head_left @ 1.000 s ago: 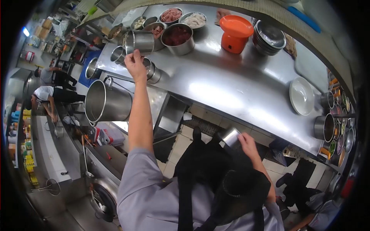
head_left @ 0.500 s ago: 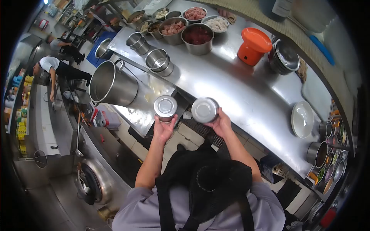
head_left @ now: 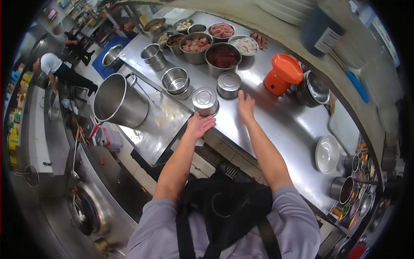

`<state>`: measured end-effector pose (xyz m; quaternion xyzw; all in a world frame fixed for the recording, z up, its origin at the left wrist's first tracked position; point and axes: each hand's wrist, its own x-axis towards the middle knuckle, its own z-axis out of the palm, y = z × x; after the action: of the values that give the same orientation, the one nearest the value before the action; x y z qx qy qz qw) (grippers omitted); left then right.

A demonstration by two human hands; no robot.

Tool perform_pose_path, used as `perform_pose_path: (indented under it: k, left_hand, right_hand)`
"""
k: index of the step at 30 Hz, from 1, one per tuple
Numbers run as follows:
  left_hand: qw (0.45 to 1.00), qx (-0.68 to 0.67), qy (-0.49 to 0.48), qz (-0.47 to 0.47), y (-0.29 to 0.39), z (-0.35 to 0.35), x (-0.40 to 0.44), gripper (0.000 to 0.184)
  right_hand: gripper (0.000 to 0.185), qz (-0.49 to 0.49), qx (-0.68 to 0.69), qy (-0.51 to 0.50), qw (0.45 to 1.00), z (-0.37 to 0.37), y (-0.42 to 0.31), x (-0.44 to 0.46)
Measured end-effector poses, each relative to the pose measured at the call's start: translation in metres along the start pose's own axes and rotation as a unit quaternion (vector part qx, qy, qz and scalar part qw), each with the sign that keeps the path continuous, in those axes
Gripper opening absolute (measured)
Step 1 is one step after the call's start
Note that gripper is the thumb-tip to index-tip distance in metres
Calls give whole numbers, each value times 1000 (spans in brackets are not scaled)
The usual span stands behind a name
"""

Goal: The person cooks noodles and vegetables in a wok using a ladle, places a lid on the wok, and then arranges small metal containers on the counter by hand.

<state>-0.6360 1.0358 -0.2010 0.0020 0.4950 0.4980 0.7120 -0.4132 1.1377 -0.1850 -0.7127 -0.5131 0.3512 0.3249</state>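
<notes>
Two steel containers stand bottom up on the steel counter (head_left: 276, 125). Just below the nearer container (head_left: 205, 100) is my left hand (head_left: 200, 126), palm turned up and fingers spread, at its near rim. My right hand (head_left: 246, 108) is beside the right-hand side of the farther container (head_left: 229, 84), fingers extended and holding nothing. Nested steel cups (head_left: 176, 81) stand to the left of both containers. Behind the farther one is a steel pot of dark red contents (head_left: 223, 57).
Bowls of meat (head_left: 196, 45) fill the counter's back left. An orange device (head_left: 282, 74) and stacked steel bowls (head_left: 312, 89) stand right, a white dish (head_left: 327, 154) nearer. A large pot (head_left: 120, 100) sits left. Two people work at far left. A shelf (head_left: 297, 47) overhangs the counter.
Both hands have moved forward over the counter with the two steel containers, which now stand upside down on it. The fingers of both hands have come off them.
</notes>
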Motion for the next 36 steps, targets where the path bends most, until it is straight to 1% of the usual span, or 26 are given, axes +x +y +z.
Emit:
perform_pose_path:
  k: [1,2,4,5,6,7,8,9,10,11,12,13,14,15,16,18,20,22,24,26,27,29,32,34,35,36]
  left_hand:
    - [999,46,-12,17,0,-4,3,59]
    - [999,39,-9,21,1,-4,1,59]
    - [983,161,-8,86,4,-2,-8,39]
    - [982,156,-1,104,6,-2,-12,41]
    - [983,150,4,107,7,-5,-18,41]
    - [969,203,-2,139,8,-8,-25,42]
    - [952,257,-9,169,8,-13,-31,44]
    - [948,266,-10,172,11,-28,-32,53]
    - [948,265,-10,176,14,-42,-33,53]
    - [926,270,33,262,15,-60,-28,63]
    - [896,272,74,344,24,-69,-30,73]
    - [896,272,68,344,37,-77,-28,73]
    - [820,343,124,441,57,-76,-32,83]
    - [724,404,174,530,79,-73,-34,93]
    - [710,419,158,544,102,-66,-33,111]
    - [619,483,154,599,136,-54,-16,123]
    - [625,492,135,591,150,-50,8,129]
    - [700,444,71,554,159,-50,26,129]
    - [697,445,97,554,162,-58,42,127]
    - [769,369,70,517,158,-61,49,123]
    - [736,391,79,547,159,-63,49,122]
    - [723,411,75,550,164,-65,48,124]
    - [714,423,58,555,174,-68,44,125]
    - [726,432,57,532,180,-66,43,126]
    - [731,399,33,552,186,-63,41,117]
    - [731,400,27,552,188,-65,40,117]
  right_hand:
    - [74,-44,3,30,999,-3,6,-7]
    - [74,-50,1,24,998,-11,4,-14]
    - [60,-79,15,-24,996,-22,-2,-26]
    - [60,-83,14,-32,996,-24,-10,-37]
    - [52,-137,23,-46,989,-28,-20,-47]
    - [45,-191,34,-59,979,-31,-34,-53]
    - [45,-196,33,-62,978,-31,-50,-58]
    - [42,-287,14,-91,953,-27,-67,-65]
    - [39,-376,-5,-116,919,-21,-85,-71]
    - [42,-457,-55,-96,882,-13,-103,-78]
    - [42,-458,-57,-93,882,0,-118,-80]
    - [45,-498,-85,-116,855,14,-134,-78]
    - [48,-534,-114,-138,826,28,-150,-77]
    - [48,-533,-121,-130,828,45,-163,-75]
    - [45,-522,-148,-132,830,63,-175,-73]
    - [43,-499,-185,-122,838,98,-189,-63]
    - [38,-387,-266,-145,871,129,-195,-55]
    - [36,-370,-263,-139,880,143,-198,-52]
    - [39,-373,-211,-144,892,154,-200,-52]
    - [37,-387,-203,-127,890,159,-200,-52]
    - [36,-358,-165,-150,907,159,-199,-51]
    - [36,-306,-110,-179,929,160,-199,-51]
    - [34,-371,-67,-109,920,159,-209,-51]
    - [35,-384,-49,-95,917,152,-222,-51]
    - [36,-388,-53,-87,916,146,-231,-51]
    - [37,-393,-57,-79,915,139,-238,-51]
